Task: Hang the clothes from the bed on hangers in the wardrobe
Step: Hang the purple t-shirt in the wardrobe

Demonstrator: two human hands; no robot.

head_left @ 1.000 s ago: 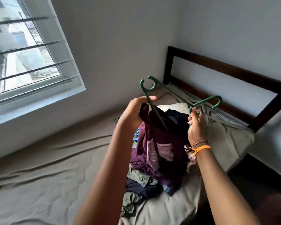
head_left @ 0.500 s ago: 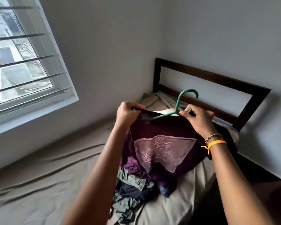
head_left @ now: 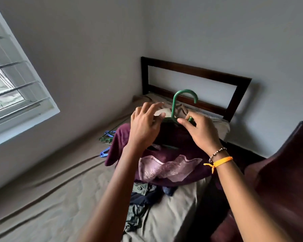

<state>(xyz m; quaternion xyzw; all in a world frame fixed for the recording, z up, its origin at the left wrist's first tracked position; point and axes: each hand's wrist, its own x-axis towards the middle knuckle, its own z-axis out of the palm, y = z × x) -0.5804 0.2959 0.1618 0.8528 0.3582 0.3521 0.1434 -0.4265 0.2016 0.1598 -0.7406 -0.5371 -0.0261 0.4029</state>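
Step in hand: fitting a garment onto a hanger above the bed [head_left: 63,198]. Right hand [head_left: 200,132] has its grip closed on the green plastic hanger [head_left: 177,105] just below the hook, which stands upright in front of the dark headboard [head_left: 196,74]. Maroon printed T-shirt [head_left: 166,163] drapes from the hanger, its lower part resting on the remaining clothes pile [head_left: 143,199] on the mattress. Left hand [head_left: 145,127] hovers at the shirt's left shoulder with fingers spread; its grip is released and holds nothing. Spare hangers [head_left: 107,137], blue and green, lie on the bed near the wall.

Next move, by judgement: seat both shirt shoulders squarely on the hanger arms, then lift clear of the pile and carry to the wardrobe, which is not identifiable in view.
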